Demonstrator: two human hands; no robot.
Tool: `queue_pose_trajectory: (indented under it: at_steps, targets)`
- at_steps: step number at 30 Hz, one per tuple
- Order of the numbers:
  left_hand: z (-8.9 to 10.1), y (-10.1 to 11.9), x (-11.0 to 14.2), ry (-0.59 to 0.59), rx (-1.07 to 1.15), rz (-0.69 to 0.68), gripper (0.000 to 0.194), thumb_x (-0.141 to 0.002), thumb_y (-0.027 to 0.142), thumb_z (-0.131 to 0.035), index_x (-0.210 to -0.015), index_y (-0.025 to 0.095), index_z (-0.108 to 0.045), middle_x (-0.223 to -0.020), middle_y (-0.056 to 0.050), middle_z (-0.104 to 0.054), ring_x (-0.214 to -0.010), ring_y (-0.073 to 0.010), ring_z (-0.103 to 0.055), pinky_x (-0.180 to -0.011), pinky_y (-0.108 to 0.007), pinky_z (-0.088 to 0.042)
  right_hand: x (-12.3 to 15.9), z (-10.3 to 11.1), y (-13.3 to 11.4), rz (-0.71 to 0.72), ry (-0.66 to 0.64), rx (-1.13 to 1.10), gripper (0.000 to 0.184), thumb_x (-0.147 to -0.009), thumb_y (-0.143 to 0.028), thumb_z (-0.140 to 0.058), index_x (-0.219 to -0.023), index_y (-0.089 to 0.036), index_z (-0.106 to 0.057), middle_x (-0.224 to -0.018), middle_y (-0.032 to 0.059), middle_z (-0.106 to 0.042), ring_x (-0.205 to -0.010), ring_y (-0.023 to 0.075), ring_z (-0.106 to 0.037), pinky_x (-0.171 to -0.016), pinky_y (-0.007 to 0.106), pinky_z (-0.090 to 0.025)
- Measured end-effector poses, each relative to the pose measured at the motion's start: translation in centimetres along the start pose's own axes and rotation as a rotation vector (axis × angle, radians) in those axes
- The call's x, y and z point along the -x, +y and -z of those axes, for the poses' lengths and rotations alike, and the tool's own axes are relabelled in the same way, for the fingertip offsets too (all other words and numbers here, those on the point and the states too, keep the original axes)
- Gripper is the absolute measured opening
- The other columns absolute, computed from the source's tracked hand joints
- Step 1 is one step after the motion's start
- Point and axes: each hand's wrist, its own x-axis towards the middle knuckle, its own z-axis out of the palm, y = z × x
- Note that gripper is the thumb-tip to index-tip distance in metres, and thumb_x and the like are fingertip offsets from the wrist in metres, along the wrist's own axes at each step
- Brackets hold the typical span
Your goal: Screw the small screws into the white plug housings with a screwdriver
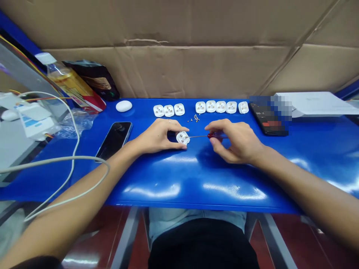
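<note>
Between the thumb and fingers of my left hand (161, 136) is a small white plug housing (183, 138) with metal parts inside, its open face turned up. My right hand (237, 142) grips a screwdriver (212, 136) by its red handle. The thin shaft lies level and points left, its tip at the right edge of the housing; whether it sits in a screw I cannot tell. Just beyond my hands lies a small heap of brass-coloured screws (196, 118). Similar white plug housings stand in a row behind, one group at left (168, 110) and another at right (220, 107).
A phone (114, 138) lies left of my left arm, another phone (266, 117) at the right beside a white box (314, 102). A white rounded case (123, 106), a bottle (70, 84) and a dark pouch (95, 78) stand back left. A white cable (73, 149) loops across my left forearm.
</note>
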Motion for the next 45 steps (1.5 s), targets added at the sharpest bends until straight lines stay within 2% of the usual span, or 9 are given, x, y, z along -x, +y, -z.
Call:
queue_pose_trajectory:
  at_steps: [5,9,13,19,24,29,33,38,45]
  targets:
    - [0.13,0.02,0.14,0.003,0.02,0.023,0.056,-0.085,0.055,-0.087,-0.128,0.021,-0.081,-0.113,-0.006,-0.082,-0.099,-0.0247,-0.076,-0.087,-0.034,-0.056,-0.06,-0.17,0.19,-0.022,-0.016,0.023,0.019,-0.103,-0.028,-0.06,-0.12,-0.021,-0.063,-0.089,0.0039,-0.081,-0.069,0.0209,-0.076,-0.057,0.03,-0.046]
    - [0.2,0.1,0.16,-0.01,0.015,0.035,0.054,-0.085,0.055,-0.086,-0.128,0.022,-0.081,-0.118,-0.006,-0.082,-0.102,-0.0261,-0.077,-0.09,-0.035,-0.057,-0.14,-0.21,0.08,-0.012,0.002,-0.035,0.022,-0.098,-0.024,-0.061,-0.12,-0.021,-0.062,-0.098,0.0064,-0.081,-0.076,0.0213,-0.077,-0.065,0.031,-0.054]
    - [0.2,0.03,0.2,-0.011,0.01,0.044,0.058,-0.085,0.058,-0.086,-0.13,0.022,-0.08,-0.119,-0.007,-0.082,-0.103,-0.027,-0.076,-0.09,-0.035,-0.057,-0.11,-0.41,0.02,-0.062,0.016,-0.035,0.012,-0.097,-0.025,-0.064,-0.108,-0.023,-0.061,-0.083,0.0019,-0.078,-0.064,0.0187,-0.072,-0.056,0.029,-0.047]
    - [0.16,0.12,0.22,-0.022,0.024,0.053,0.057,-0.085,0.058,-0.085,-0.13,0.023,-0.08,-0.122,-0.006,-0.082,-0.106,-0.0282,-0.077,-0.093,-0.037,-0.058,0.04,-0.44,0.01,-0.029,0.042,-0.086,0.022,-0.094,-0.021,-0.065,-0.115,-0.022,-0.058,-0.095,0.0061,-0.08,-0.072,0.0211,-0.076,-0.061,0.031,-0.053]
    - [0.19,0.25,0.18,-0.029,0.02,0.066,0.059,-0.085,0.059,-0.084,-0.131,0.023,-0.079,-0.122,-0.006,-0.082,-0.106,-0.0282,-0.077,-0.093,-0.037,-0.058,0.09,-0.48,0.08,-0.051,0.029,-0.01,0.015,-0.099,-0.029,-0.065,-0.113,-0.023,-0.061,-0.078,0.0007,-0.076,-0.062,0.0205,-0.073,-0.054,0.029,-0.046]
    - [0.14,0.11,0.18,-0.024,0.008,0.04,0.056,-0.087,0.056,-0.084,-0.131,0.023,-0.079,-0.12,-0.006,-0.082,-0.105,-0.0271,-0.077,-0.091,-0.036,-0.057,0.1,-0.49,0.18,-0.017,0.045,-0.111,0.022,-0.093,-0.02,-0.064,-0.115,-0.021,-0.06,-0.094,0.0047,-0.08,-0.071,0.0198,-0.076,-0.061,0.03,-0.053]
    - [0.11,0.04,0.21,-0.015,0.007,0.03,0.056,-0.086,0.056,-0.085,-0.131,0.022,-0.079,-0.12,-0.007,-0.082,-0.104,-0.0269,-0.077,-0.09,-0.035,-0.057,0.17,-0.56,0.25,-0.058,0.034,-0.046,0.016,-0.097,-0.023,-0.063,-0.113,-0.023,-0.062,-0.08,0.0008,-0.077,-0.062,0.0188,-0.072,-0.055,0.029,-0.046]
    - [0.13,0.08,0.2,-0.024,0.011,0.036,0.055,-0.087,0.056,-0.084,-0.131,0.023,-0.079,-0.121,-0.006,-0.082,-0.105,-0.0266,-0.077,-0.091,-0.036,-0.057,0.16,-0.52,0.3,-0.068,0.019,-0.128,0.022,-0.094,-0.021,-0.064,-0.116,-0.022,-0.06,-0.092,0.0039,-0.079,-0.071,0.0204,-0.076,-0.059,0.029,-0.052]
    - [0.07,0.02,0.22,-0.02,0.0,0.021,0.054,-0.087,0.056,-0.084,-0.13,0.023,-0.079,-0.121,-0.006,-0.082,-0.104,-0.0268,-0.076,-0.091,-0.035,-0.057,-0.04,-0.26,0.15,-0.076,0.011,-0.059,0.016,-0.1,-0.027,-0.063,-0.115,-0.021,-0.063,-0.088,0.0051,-0.08,-0.067,0.0215,-0.075,-0.057,0.03,-0.051]
